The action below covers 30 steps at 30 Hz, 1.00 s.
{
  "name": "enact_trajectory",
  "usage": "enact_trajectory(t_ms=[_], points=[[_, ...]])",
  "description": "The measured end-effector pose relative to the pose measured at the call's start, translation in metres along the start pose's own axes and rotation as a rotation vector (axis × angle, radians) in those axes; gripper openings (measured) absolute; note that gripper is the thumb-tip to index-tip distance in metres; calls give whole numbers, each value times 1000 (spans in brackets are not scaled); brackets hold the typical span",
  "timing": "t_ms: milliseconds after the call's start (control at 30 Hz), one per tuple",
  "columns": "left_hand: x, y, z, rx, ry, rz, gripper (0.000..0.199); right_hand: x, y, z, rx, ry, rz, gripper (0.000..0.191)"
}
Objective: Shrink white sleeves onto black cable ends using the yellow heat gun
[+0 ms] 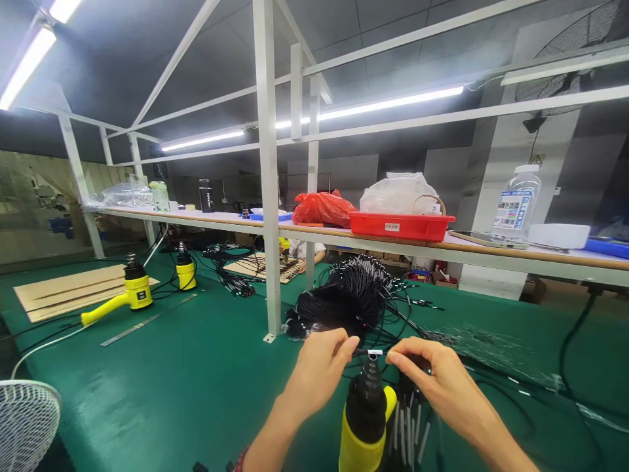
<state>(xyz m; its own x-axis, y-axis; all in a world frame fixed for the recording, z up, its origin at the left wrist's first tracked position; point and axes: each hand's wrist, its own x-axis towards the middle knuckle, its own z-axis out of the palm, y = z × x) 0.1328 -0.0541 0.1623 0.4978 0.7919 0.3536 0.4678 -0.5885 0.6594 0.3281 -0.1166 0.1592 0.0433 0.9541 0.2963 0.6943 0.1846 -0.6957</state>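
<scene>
A thin black cable with a white sleeve (375,353) is stretched level between my two hands. My left hand (322,360) pinches its left side between thumb and fingers. On the other side, my right hand (432,367) grips the cable close to the sleeve. Directly below the sleeve points the nozzle of a yellow and black heat gun (366,419), standing upright. Several grey-sleeved cable ends (409,426) lie behind the heat gun, below my right hand. Beyond my hands is a large bundle of black cables (344,295).
A white post (268,196) rises from the green table (196,373). Two more heat guns, one of them the nearer yellow one (137,288), stand at left by a metal ruler (147,320). The shelf holds a red tray (403,226) and a bottle (515,203). Another person's arm (314,252) shows behind.
</scene>
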Motion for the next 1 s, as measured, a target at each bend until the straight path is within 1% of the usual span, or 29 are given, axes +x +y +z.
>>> enact_trajectory(t_ms=[133, 233, 367, 600, 733, 800, 900, 1000], points=[[-1, -1, 1, -67, 2, -15, 41, 0, 1, -1, 0, 7, -1, 35], [-1, -2, 0, -130, -25, -1, 41, 1, 2, -1, 26, -2, -21, 34], [0, -2, -1, -109, -58, 7, 45, 1, 2, 0, 47, -7, -34, 34], [0, -3, 2, -176, -15, 24, 28, 3, 5, 3, 21, 22, -28, 28], [0, 1, 1, -209, -1, 36, 17, 3, 5, 3, 28, 31, -28, 27], [0, 4, -1, -225, 1, 36, 14, 2, 3, 2, 29, 26, -23, 28], [-1, 5, -4, -234, -16, 31, 20, -1, -1, 0, 13, 1, -12, 34], [-1, 0, -4, -209, -38, 13, 35, -3, -4, -2, 8, 2, -10, 37]])
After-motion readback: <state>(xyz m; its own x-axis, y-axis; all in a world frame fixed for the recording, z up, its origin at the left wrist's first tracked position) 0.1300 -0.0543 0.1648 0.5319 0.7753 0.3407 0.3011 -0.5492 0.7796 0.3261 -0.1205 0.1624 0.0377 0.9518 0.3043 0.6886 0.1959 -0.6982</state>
